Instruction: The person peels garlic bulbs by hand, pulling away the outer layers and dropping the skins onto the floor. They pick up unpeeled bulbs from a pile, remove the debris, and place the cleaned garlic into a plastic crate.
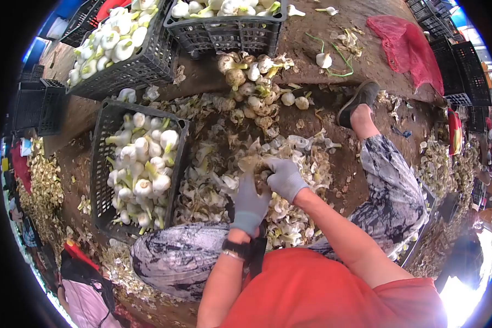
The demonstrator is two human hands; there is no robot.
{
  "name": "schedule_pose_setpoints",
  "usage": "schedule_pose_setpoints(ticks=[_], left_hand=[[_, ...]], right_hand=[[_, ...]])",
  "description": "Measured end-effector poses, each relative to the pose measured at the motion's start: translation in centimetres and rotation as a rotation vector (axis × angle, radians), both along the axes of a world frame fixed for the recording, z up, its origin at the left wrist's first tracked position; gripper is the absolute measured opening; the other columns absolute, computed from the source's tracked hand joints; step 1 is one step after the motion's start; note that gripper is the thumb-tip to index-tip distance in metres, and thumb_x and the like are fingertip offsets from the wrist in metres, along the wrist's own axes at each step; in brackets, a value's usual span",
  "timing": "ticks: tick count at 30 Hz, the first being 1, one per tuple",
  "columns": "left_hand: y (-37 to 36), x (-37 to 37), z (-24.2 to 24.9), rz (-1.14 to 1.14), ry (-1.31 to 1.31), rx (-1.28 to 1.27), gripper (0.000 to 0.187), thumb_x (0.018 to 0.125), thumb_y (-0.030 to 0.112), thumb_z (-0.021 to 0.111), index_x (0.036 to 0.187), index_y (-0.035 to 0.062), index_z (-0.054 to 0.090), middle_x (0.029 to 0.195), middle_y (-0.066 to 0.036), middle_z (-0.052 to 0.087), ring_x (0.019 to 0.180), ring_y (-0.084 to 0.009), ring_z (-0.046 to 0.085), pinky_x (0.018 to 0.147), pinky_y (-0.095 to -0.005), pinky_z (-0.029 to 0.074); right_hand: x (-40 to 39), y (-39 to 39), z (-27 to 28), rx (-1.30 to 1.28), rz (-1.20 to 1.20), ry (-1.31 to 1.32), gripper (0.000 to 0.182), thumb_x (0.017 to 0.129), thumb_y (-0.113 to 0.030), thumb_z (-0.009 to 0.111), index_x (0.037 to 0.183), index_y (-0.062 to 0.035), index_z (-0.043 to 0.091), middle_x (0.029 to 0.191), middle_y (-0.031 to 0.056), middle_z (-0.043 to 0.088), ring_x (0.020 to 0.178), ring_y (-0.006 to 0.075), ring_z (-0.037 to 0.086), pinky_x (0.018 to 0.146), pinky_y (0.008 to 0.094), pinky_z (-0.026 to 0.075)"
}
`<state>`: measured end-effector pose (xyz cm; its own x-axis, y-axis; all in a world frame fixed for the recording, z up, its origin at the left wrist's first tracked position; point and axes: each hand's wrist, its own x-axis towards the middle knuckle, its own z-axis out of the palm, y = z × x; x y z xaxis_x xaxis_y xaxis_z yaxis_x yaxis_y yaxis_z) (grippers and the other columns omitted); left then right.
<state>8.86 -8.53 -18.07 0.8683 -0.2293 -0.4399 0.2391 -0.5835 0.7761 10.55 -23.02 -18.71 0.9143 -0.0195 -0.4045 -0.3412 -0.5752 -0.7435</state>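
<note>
My left hand (250, 201), in a grey glove, is closed at the middle of the view, above a heap of loose garlic skins (300, 218). Against it, my right hand (285, 177), gloved too, is closed with its fingers pinched together. Between the fingertips shows a brownish, papery garlic piece (251, 163); its shape is partly hidden. Left of my hands, a black crate (99, 180) holds white garlic bulbs (143, 187) with short stems. Unpeeled bulbs with dirty skins (257, 104) lie piled on the ground ahead.
Two black crates full of garlic (123, 71) (229, 34) stand ahead. A red mesh bag (407, 52) lies at the upper right, near stacked black crates (470, 71). My shod foot (359, 102) is at the right. Part of a person (87, 303) shows at the lower left.
</note>
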Motion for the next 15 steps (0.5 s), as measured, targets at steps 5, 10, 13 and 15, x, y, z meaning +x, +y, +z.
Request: schedule_pose_setpoints(ticks=[5, 10, 13, 15], left_hand=[[2.7, -1.8, -2.7, 0.206, 0.008, -0.042, 0.046, 0.083, 0.007, 0.062, 0.128, -0.0012, 0.054, 0.119, -0.015, 0.061, 0.112, -0.0253, 0.057, 0.098, -0.0333, 0.043], [3.8, -1.8, -1.7, 0.376, 0.043, -0.17, 0.037, 0.088, 0.008, 0.061, 0.124, -0.0004, 0.057, 0.117, -0.014, 0.062, 0.104, -0.0211, 0.06, 0.091, -0.0306, 0.046], [3.2, -1.8, -1.1, 0.324, 0.09, -0.183, 0.035, 0.091, 0.009, 0.06, 0.123, -0.0017, 0.057, 0.114, -0.011, 0.063, 0.102, -0.017, 0.058, 0.09, -0.0288, 0.046], [3.2, -2.1, -1.6, 0.262, 0.082, -0.162, 0.033, 0.091, 0.011, 0.061, 0.122, -0.0014, 0.058, 0.113, -0.011, 0.064, 0.101, -0.0172, 0.058, 0.09, -0.0291, 0.046]], right_hand=[[-1.9, -3.6, -1.1, 0.005, -0.342, -0.006, 0.023, 0.082, -0.008, 0.061, 0.103, -0.0043, 0.07, 0.09, 0.0146, 0.071, 0.072, 0.0235, 0.067, 0.071, 0.033, 0.051], [-3.8, -3.1, -2.6, 0.116, -0.259, 0.113, 0.021, 0.081, -0.014, 0.061, 0.098, -0.0065, 0.071, 0.09, 0.015, 0.07, 0.085, 0.027, 0.067, 0.076, 0.0353, 0.051], [-3.7, 1.0, -4.2, -0.074, 0.008, 0.09, 0.024, 0.08, -0.015, 0.06, 0.101, -0.0085, 0.069, 0.099, 0.0149, 0.069, 0.096, 0.0316, 0.066, 0.081, 0.0387, 0.052], [-3.6, 2.3, -5.4, -0.263, 0.177, 0.122, 0.026, 0.08, -0.015, 0.059, 0.104, -0.0098, 0.068, 0.104, 0.015, 0.068, 0.101, 0.0336, 0.065, 0.084, 0.0408, 0.052]])
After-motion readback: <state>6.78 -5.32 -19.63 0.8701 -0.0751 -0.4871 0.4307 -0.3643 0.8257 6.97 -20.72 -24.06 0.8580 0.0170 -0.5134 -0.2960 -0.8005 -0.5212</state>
